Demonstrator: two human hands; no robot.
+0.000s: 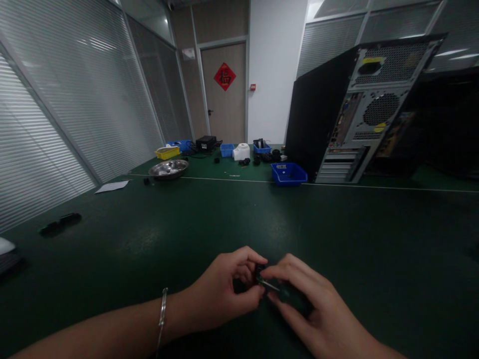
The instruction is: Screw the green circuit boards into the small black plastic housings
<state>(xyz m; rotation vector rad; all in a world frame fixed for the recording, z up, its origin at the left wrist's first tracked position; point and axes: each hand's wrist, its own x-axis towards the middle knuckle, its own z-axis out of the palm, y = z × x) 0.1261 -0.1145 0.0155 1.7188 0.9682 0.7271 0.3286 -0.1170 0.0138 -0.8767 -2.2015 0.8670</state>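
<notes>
My left hand [237,284], a bracelet on its wrist, pinches a small dark part [259,269] between thumb and fingertips. Close on its right, my right hand [312,299] has its thumb and fingers curled around a small screwdriver [271,285]. The thin metal shaft points left at the dark part, and the dark greenish handle is mostly lost in the shadow of the palm. Both hands are just above the near part of the green table [209,219]. Blur and the fingers hide the part's shape and whether the tip touches it.
Across the table stand a metal bowl [168,169], a blue bin [289,174], a yellow basket [167,152], a white device [241,151] and a black box [206,143]. A large computer case [322,99] rises at the right. Dark tools [60,224] and paper [112,187] lie left.
</notes>
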